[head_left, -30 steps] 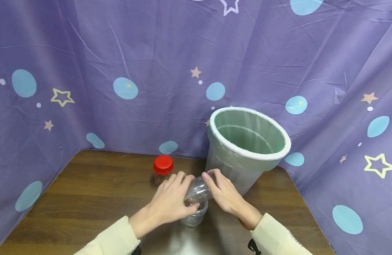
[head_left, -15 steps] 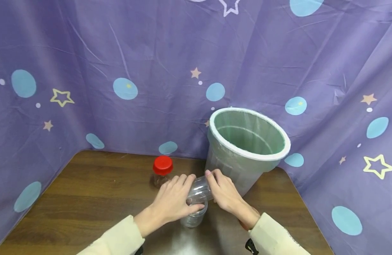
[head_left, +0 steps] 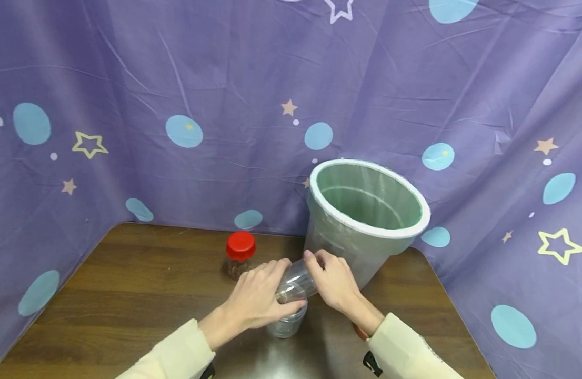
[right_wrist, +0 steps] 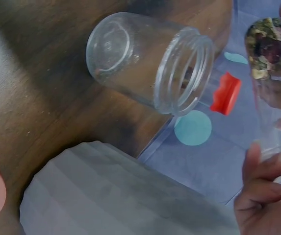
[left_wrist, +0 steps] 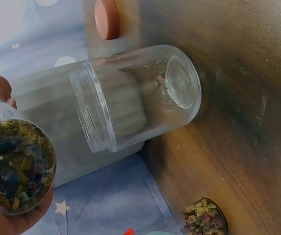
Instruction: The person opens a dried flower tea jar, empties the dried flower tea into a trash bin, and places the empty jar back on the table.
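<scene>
Above the table, both hands hold a clear jar point(head_left: 298, 278) tilted on its side. Its base end, on the left, contains mixed dried flower pieces point(left_wrist: 15, 166), plain in the left wrist view. My left hand point(head_left: 253, 295) grips that end, thumb below. My right hand point(head_left: 337, 281) holds the other end, its fingers at the threaded rim point(right_wrist: 280, 159). Directly underneath, a second clear jar point(left_wrist: 130, 98) stands upright and uncapped on the table, with a few crumbs at its bottom. In the head view the left thumb partly hides its mouth.
Behind the left hand stands a red-capped jar point(head_left: 241, 246) of dried flowers. A large pale green bin point(head_left: 352, 247) stands at the back right. On the table, an orange-pink round lid point(left_wrist: 107, 19) lies near the right forearm. A purple patterned curtain point(head_left: 215, 95) encloses the back and sides.
My left thumb has shifted slightly to the right and up along the held jar. The jar stays tilted in both hands, and the standing jar has kept its place.
</scene>
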`<state>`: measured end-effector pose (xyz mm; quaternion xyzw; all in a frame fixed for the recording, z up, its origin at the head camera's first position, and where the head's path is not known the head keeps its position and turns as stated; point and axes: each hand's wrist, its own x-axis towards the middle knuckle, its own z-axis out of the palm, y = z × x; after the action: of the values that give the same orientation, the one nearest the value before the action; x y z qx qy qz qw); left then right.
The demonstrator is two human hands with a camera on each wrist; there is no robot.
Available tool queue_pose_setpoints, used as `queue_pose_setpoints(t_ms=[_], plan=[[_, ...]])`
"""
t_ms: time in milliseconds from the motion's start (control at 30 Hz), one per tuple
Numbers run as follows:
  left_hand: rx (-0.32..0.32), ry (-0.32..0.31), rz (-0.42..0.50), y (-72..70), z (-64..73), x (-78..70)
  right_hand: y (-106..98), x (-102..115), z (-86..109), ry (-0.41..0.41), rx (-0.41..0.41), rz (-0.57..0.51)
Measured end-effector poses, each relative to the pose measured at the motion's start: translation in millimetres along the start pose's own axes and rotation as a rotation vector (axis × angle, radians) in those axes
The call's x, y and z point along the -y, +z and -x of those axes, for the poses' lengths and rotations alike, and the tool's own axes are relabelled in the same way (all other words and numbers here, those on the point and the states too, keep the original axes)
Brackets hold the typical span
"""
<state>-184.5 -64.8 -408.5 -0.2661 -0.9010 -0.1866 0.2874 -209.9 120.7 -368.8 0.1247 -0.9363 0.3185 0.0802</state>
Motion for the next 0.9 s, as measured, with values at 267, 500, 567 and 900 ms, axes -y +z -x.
queue_pose_setpoints(t_ms=[267,500,567,900], plan=[[-0.026,0.046,0.024,0.1,-0.2,0.3,5,-5,3.4,-0.105,-0.105,0.016],[-0.020,0.055,0.021,-0.3,0.9,-0.1,9,-9,6.4,-0.185,-0.172,0.012],[-0.024,0.059,0.019,-0.7,0.6,-0.4,10,-10,6.4,-0.207,-0.195,0.011],[-0.031,0.066,-0.006,-4.3,-1.6,-5.0,14,-20,7.3,-0.290,-0.265,-0.023]])
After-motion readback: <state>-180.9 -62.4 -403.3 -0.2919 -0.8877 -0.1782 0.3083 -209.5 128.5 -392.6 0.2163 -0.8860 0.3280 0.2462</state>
